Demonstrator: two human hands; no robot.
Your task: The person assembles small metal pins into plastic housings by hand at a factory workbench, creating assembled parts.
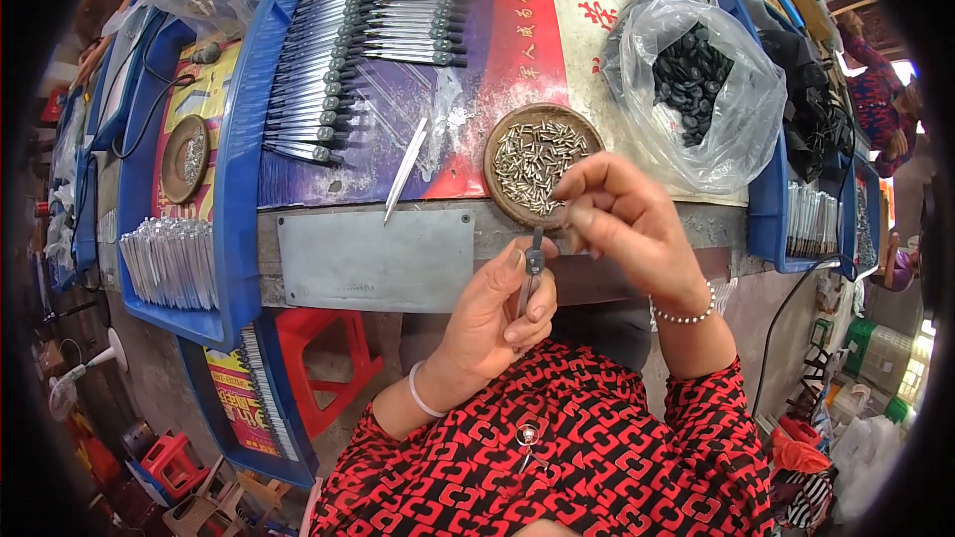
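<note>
Upright in my left hand (pixel 497 303) is a drawing compass (pixel 534 264), its dark grey head and black handle pointing up and its metal legs inside the curled fingers. My right hand (pixel 632 224) is raised just right of it, thumb and fingers pinched together; what they hold, if anything, is too small to make out. Behind both hands stands a round brown bowl (pixel 491 174) full of small metal pins. A loose pair of slim metal legs (pixel 406 171) lies left of the bowl. Rows of compasses with dark heads (pixel 316 104) lie farther back on the left.
A clear plastic bag (pixel 751 144) of black plastic parts sits to the right. Blue trays (pixel 244 139) flank the bench, the left one holding stacked metal legs (pixel 169 264). A grey metal plate (pixel 378 259) lies along the front edge. Below is a red stool (pixel 323 368).
</note>
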